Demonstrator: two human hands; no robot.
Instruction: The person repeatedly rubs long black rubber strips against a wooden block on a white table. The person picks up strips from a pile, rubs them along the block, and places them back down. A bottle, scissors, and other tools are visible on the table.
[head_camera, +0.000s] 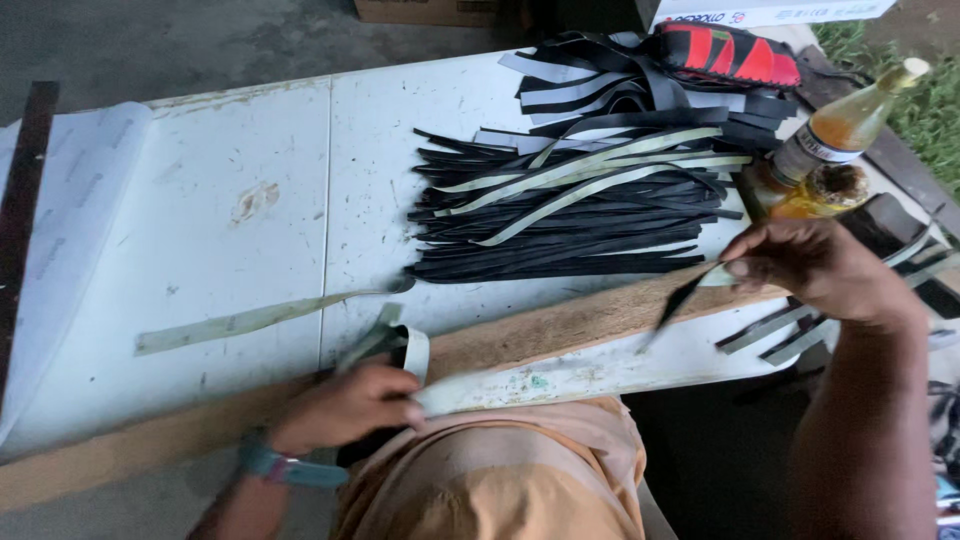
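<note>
Right at the near edge, an orange-clad lap (500, 480) sits under the table. Left hand (345, 405), teal wristband (285, 468) on the wrist, is curled shut, fingers and thumb pinching one end of a pale strip (520, 380) that lies flat along the table's front edge. Just above that hand a looped bit of the same pale stuff (400, 340) stands up off the surface.

Over to the right hand (820, 265): fingers pressed together around a thin brush (685, 300), its dark tip angled down-left and touching a long wooden board (560, 325) that runs slantwise across the table. Beside that wrist, a few short dark strips (770, 330) lie loose.

The table (240, 170) is white, scuffed and speckled, with a seam running front to back and a rusty stain left of it. One long pale strip (250, 320) lies alone near the middle. At the far left, a sheet of white paper (70, 230) and a dark bar (22, 200) at the edge.

Further back, a thick heap of black strips (570, 230), some pale ones laid across it. Just right of the heap, a tilted glass bottle (840, 130) of amber liquid over an open jar (835, 185). Behind the heap, a red-and-black pouch (730, 55). Beyond the table: grey concrete floor, a cardboard box (430, 10), grass (920, 90) at the far right.
</note>
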